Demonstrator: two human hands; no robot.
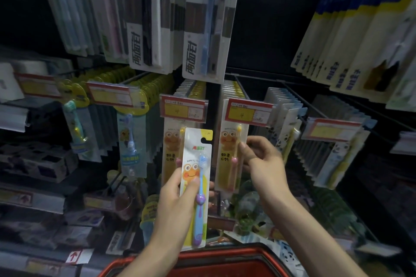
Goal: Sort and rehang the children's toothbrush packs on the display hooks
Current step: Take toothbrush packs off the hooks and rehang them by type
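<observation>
1. Red basket (pixel 216 264) sat lowest in view, closest to the person, its rim just under both forearms.
2. Left hand (pixel 175 200) gripped the blue-brush pack (pixel 194 157) by its lower half, thumb across the front over the brush handle, fingers wrapped behind.
3. Blue-brush pack was held upright off any hook, in front of the display. Its top with the hang hole sat just below the price tag (pixel 183 108) of the left frog row. The card showed a frog cartoon; the brush was blue with a purple grip.
4. Right hand (pixel 263 157) was up at the yellow-brush pack (pixel 229 159), thumb and curled fingers pinching its right edge.
5. Yellow-brush pack hung at the front of the right frog row, under its own red-and-yellow tag (pixel 247 111), more of the same packs stacked behind it.
6. Left frog row (pixel 173 148) hung partly hidden behind the held pack.
7. Panda packs (pixel 286 139) hung just right of the right hand, on the next hook.
8. A blue kids' brush pack (pixel 130 141) hung further left; adult brush packs (pixel 202 29) hung above. Tag print was too blurred to read.
</observation>
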